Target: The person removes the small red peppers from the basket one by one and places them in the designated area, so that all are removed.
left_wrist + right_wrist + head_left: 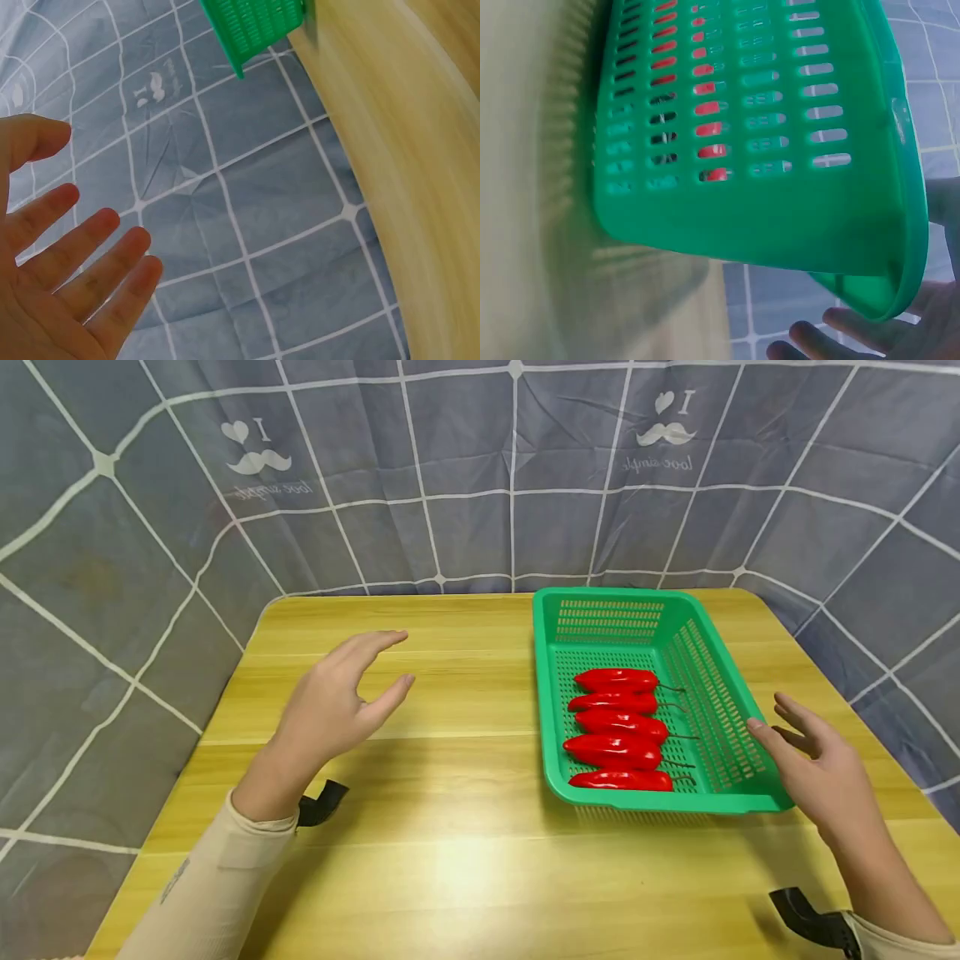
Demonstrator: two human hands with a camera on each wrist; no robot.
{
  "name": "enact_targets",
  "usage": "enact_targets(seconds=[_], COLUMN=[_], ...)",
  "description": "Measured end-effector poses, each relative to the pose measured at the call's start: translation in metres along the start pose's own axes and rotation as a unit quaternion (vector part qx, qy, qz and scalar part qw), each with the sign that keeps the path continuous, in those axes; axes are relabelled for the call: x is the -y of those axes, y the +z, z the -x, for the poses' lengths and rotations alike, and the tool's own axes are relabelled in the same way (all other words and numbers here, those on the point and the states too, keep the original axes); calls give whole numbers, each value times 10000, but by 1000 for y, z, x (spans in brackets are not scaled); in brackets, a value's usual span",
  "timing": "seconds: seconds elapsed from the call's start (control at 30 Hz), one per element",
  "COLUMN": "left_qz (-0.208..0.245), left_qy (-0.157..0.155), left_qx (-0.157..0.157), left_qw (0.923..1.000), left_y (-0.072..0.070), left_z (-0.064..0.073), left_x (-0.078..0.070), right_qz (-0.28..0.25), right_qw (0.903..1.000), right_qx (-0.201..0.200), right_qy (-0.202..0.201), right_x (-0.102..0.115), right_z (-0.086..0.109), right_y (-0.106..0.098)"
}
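Note:
A green plastic basket [551, 727] with slotted walls stands on the right half of the table. Several red chili peppers [615, 750] lie in a column on its floor, their stems pointing right. My left hand [330, 697] hovers over the table left of the basket, thumb and fingers spread apart, holding nothing; its palm [45, 307] shows in the left wrist view. At the basket's right front corner is my right hand [821, 768], fingers loosely extended. In the right wrist view its fingers [817, 341] show beside the basket's rim; whether they touch it I cannot tell.
The wooden table [450, 877] has a light yellow grain. A grey-blue cloth [465, 468] with white grid lines hangs behind it and along both sides. Black straps [322, 803] are worn at both wrists.

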State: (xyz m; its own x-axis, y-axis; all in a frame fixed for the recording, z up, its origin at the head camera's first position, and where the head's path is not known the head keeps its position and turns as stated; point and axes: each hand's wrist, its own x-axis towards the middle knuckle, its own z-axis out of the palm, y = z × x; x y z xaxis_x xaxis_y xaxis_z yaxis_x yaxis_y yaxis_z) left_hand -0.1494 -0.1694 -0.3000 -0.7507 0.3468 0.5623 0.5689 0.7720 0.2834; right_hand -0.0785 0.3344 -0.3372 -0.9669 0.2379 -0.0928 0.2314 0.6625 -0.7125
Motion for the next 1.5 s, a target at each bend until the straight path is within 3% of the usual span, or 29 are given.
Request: enact_targets(seconds=[0.13, 0.37, 0.5, 0.6, 0.73, 0.9, 1.23, 1.37, 1.5], left_qz=[303, 454, 570, 766, 928, 1006, 991, 999, 982], left_qy=[-174, -193, -82, 6, 109, 233, 439, 439, 498], left_qx=[88, 303, 388, 429, 504, 627, 914, 993, 1098], left_qw=[9994, 9983, 9976, 9961, 9943, 9927, 9899, 9891, 9878], left_y=[4, 10, 13, 16, 22, 28, 39, 40, 43], left_z=[-4, -10, -14, -19, -27, -39, -56, -60, -64], left_x=[1, -1, -3, -5, -9, -15, -28, -31, -35], right_qz=[-306, -838, -1698, -2637, -3340, -3791, -4869, -5070, -5127], right_qw=[9995, 9964, 9853, 9642, 9421, 9249, 8697, 8552, 8518], right_qx=[96, 94, 81, 79, 143, 165, 808, 1076, 1072], right_qy=[82, 78, 158, 251, 277, 240, 68, -67, -97], right_x=[-7, -17, -18, -19, -21, -20, -33, -43, -51], right_z=[2, 2, 2, 1, -1, -1, -1, 2, 7], right_y=[5, 14, 19, 23, 27, 29, 24, 22, 24])
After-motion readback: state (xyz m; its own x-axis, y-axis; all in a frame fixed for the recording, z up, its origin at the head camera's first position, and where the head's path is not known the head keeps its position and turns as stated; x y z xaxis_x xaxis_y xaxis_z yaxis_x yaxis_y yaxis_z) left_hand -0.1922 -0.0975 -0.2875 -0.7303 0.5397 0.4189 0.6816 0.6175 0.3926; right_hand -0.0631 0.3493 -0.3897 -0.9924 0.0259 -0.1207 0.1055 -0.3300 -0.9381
